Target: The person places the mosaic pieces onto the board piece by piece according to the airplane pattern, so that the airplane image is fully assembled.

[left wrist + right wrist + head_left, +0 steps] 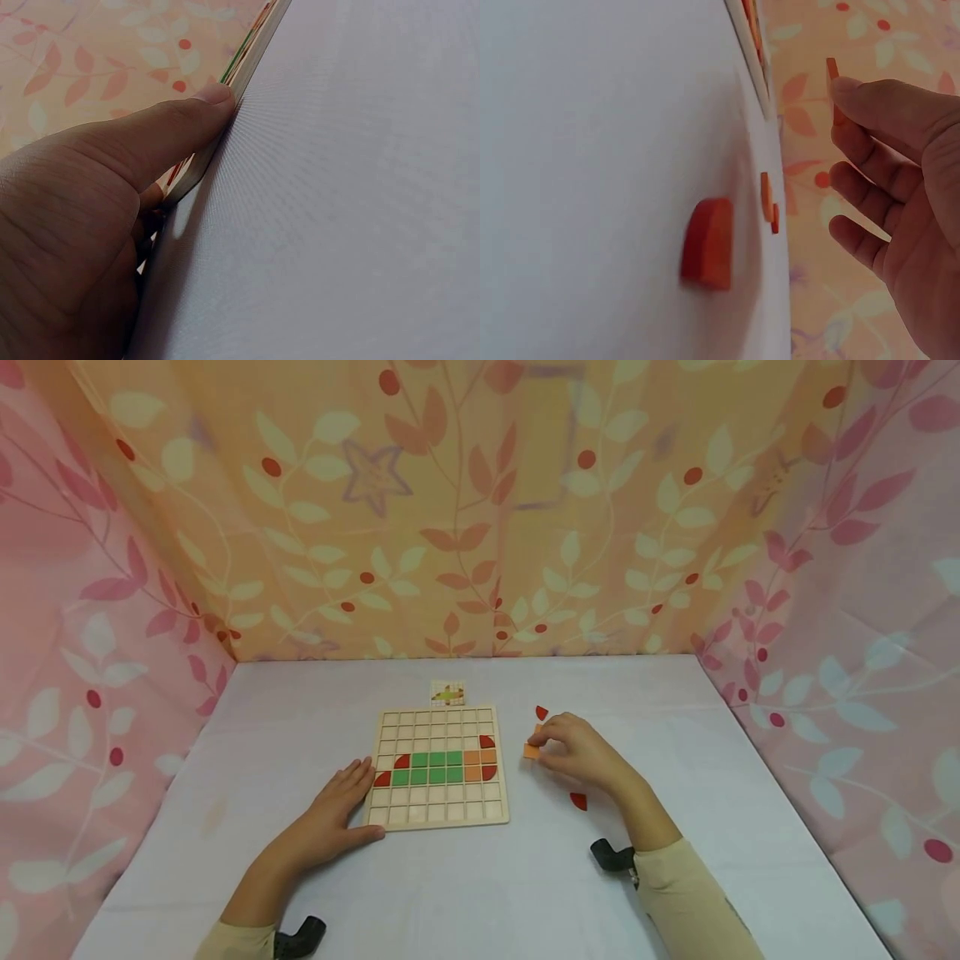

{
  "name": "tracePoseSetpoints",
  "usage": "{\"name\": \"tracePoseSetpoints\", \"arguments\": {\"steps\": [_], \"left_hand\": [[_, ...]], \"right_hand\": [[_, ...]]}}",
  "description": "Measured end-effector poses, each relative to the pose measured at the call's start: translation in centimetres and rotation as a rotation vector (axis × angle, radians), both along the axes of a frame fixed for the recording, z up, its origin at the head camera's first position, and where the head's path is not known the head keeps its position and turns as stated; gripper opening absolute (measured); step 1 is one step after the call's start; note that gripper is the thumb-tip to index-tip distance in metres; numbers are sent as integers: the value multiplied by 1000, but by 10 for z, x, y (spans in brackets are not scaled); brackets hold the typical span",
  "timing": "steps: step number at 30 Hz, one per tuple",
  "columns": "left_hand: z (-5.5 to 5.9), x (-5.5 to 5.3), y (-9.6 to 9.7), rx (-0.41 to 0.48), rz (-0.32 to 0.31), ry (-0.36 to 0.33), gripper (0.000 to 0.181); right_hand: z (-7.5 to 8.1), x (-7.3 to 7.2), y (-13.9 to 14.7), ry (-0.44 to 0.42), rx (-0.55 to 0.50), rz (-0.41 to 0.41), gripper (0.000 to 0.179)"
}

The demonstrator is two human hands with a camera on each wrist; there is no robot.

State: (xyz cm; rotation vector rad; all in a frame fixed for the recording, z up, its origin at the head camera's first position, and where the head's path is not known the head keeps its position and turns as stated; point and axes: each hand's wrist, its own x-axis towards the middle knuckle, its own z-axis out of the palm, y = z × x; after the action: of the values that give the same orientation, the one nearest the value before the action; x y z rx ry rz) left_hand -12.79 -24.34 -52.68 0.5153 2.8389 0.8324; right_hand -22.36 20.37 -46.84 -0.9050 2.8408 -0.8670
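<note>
My left hand (335, 810) braces a square wooden grid board (442, 816), its straight fingers along the left edge and its thumb (187, 120) against the front edge near the corner. Green square tiles (437, 767), orange square tiles (472, 766) and several red quarter-round tiles (488, 773) lie in the grid. To the right of the board, my right hand (581, 747) pinches an orange square tile (832, 75) between thumb and index finger, raised off the table in the right wrist view. Its other fingers are loosely bent. Another orange tile (766, 196) lies close by, partly hidden in the head view.
One loose red quarter-round tile (542, 712) lies beyond the right hand, another (578, 802) nearer the body. A small picture card (447, 693) sits behind the board. White cloth covers the table (480, 902), and patterned curtains (480, 527) enclose its back and sides.
</note>
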Motion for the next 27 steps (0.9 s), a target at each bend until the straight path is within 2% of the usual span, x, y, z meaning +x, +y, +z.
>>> {"name": "tracePoseSetpoints", "arguments": {"steps": [9, 14, 27], "left_hand": [[1, 2, 0, 5, 7, 2, 110], [1, 0, -1, 2, -3, 17, 109], [2, -1, -2, 0, -17, 6, 109]], "right_hand": [[23, -7, -29, 32, 21, 14, 23], [31, -14, -46, 53, 26, 47, 22], [32, -34, -98, 68, 46, 140, 23]]}}
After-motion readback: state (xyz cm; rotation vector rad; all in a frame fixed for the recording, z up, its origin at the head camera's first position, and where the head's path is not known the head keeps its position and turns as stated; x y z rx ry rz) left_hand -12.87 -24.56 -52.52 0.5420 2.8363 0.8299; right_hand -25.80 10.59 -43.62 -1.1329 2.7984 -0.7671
